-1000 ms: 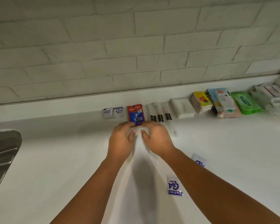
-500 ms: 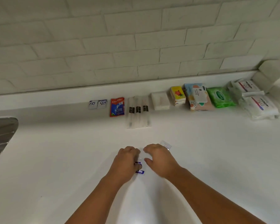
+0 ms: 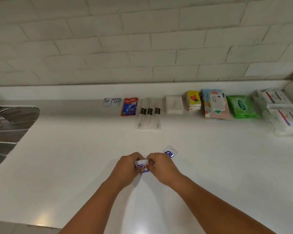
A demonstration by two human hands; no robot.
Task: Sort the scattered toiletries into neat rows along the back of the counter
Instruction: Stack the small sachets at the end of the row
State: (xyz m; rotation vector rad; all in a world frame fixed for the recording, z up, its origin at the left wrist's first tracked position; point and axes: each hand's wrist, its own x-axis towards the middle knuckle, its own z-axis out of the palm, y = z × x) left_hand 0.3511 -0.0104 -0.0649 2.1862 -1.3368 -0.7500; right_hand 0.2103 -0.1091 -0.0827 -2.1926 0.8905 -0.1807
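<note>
Come forward from the back row [image 3: 148,112], the left hand [image 3: 127,168] and right hand [image 3: 161,166] now pinch a stray sachet [image 3: 142,164] between them, while a second sachet [image 3: 170,152] waits just beside.

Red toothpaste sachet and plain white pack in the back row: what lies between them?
Head view: three long clear packets with black bands, side by side, between the red sachet and the white pack.

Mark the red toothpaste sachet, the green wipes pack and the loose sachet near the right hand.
red toothpaste sachet [image 3: 129,106]: head view, centre of front.
green wipes pack [image 3: 240,104]: head view, white label.
loose sachet [image 3: 170,153]: head view, blue lettering.
</note>
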